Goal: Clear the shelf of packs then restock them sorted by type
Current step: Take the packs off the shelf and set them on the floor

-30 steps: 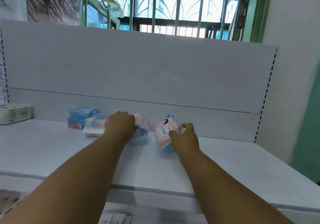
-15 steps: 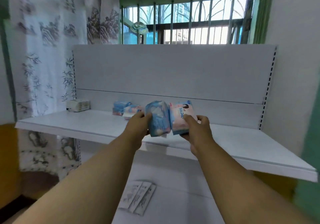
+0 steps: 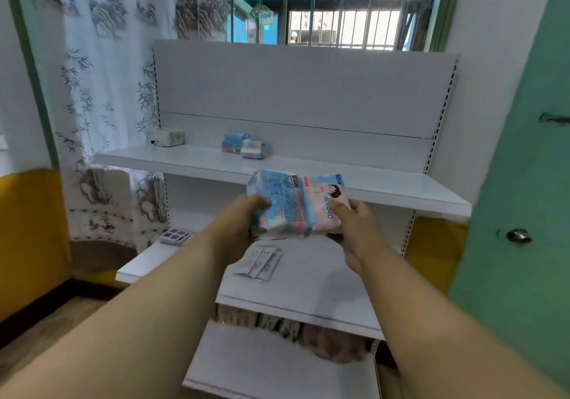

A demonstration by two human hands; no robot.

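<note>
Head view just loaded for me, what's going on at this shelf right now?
A person is clearing packs off the top shelf. The left hand grips a blue pack and the right hand grips a pink pack, held side by side in front of the shelf. A few more packs and a small white box remain on it. Flat sachets lie on the shelf below.

White metal top shelf (image 3: 385,187): right half bare. Obstacles: stacked blue-pink soft packs (image 3: 245,146) mid-back, pale box (image 3: 167,137) far left.
</note>
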